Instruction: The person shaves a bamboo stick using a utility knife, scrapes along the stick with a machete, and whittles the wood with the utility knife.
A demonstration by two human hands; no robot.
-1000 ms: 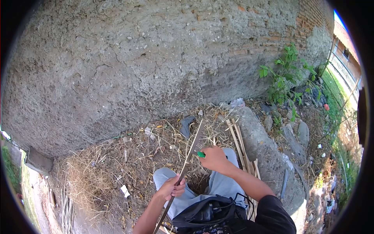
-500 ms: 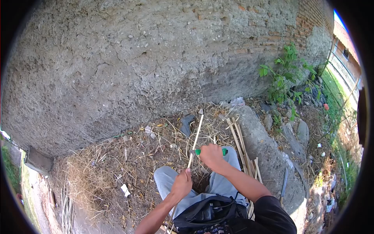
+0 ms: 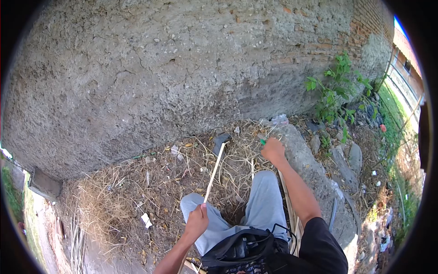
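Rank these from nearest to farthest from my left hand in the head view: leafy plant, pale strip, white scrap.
1. Pale strip: gripped in the left hand.
2. White scrap: off to its left.
3. Leafy plant: far over, upper right.

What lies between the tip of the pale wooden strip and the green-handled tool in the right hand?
In the head view, pale curled shavings lie between the strip and the tool, with a dark grey object right by the tip.
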